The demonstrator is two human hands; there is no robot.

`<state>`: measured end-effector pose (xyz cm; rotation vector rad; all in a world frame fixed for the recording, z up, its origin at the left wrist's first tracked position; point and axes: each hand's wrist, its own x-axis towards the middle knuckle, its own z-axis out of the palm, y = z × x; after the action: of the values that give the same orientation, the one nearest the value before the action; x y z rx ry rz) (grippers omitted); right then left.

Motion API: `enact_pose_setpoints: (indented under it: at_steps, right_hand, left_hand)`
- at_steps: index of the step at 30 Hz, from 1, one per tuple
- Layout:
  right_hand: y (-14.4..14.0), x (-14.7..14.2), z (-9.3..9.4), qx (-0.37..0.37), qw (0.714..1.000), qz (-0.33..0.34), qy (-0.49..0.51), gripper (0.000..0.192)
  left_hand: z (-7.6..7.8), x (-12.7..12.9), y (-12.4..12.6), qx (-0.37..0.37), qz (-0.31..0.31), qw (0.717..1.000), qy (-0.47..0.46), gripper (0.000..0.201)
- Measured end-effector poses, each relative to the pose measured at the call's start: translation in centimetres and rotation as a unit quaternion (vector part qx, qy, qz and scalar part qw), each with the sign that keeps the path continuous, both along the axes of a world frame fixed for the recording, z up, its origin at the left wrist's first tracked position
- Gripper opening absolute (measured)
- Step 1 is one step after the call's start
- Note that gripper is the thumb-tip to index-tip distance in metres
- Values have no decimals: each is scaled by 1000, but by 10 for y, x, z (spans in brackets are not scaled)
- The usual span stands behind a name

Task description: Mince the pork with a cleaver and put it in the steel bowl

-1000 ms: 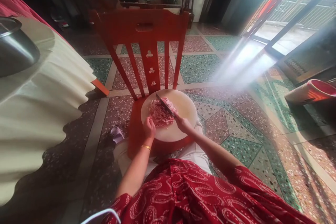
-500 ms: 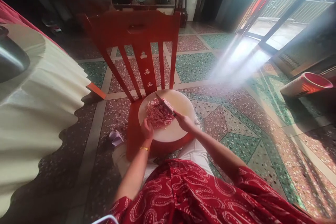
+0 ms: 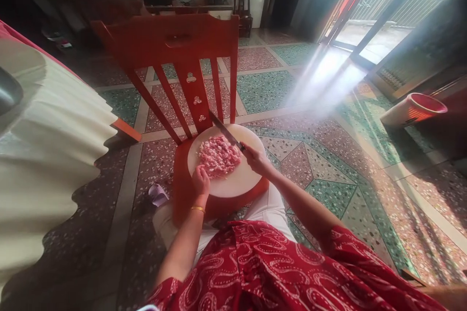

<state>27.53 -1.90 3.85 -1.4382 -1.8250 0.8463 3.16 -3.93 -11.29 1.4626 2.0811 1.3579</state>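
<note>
The knife (image 3: pixel 223 130) has lifted since half a second ago: its blade now slants up and away over the far left of the meat (image 3: pixel 220 156), tip against the chair (image 3: pixel 171 53) back. The right hand (image 3: pixel 256 159) is wrapped tight around the handle. The left hand (image 3: pixel 201 180) (gold bangle at the wrist) rests with fingers curled on the near left edge of the meat, holding nothing that I can see. The pink mince lies heaped mid-board (image 3: pixel 241 182), which sits on the red chair seat. A cream cloth (image 3: pixel 51 146) hangs at left.
</note>
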Motion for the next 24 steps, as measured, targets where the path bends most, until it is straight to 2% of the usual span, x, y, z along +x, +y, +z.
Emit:
enact_pose_setpoints:
  at_steps: [2, 3, 7, 9, 13, 15, 16, 19, 21, 24]
  right_hand:
    - [-1, -3, 1, 46, 999, -16, 17, 49]
    - [-2, -4, -3, 45, 999, -16, 6, 49]
    - [-8, -5, -19, -53, 994, 11, -95, 43]
    - [-8, -2, -13, -58, 993, 23, -99, 41]
    - [-4, 2, 10, 23, 1000, 14, -12, 48]
    - [-4, 1, 7, 45, 999, 1, 8, 50]
    - [-5, 0, 2, 34, 999, -2, -2, 49]
    - [-8, 0, -13, -53, 997, 8, -59, 42]
    - [-8, 2, -12, -76, 995, 18, -62, 40]
    - [-6, 2, 3, -20, 1000, 9, 2, 47]
  left_hand:
    - [-1, 0, 0, 3, 5, 1000, 1, 27]
    - [-1, 0, 0, 4, 7, 1000, 3, 27]
    - [-1, 0, 0, -1, 6, 1000, 16, 27]
    - [0, -1, 0, -9, -1, 1000, 15, 28]
    - [0, -1, 0, -10, 1, 1000, 11, 27]
    - [-1, -1, 0, -6, 4, 1000, 14, 27]
    - [-1, -1, 0, -6, 4, 1000, 16, 27]
    - [-1, -1, 0, -6, 5, 1000, 17, 27]
    - [1, -1, 0, -13, 0, 1000, 13, 27]
    - [3, 0, 0, -19, -1, 1000, 11, 27]
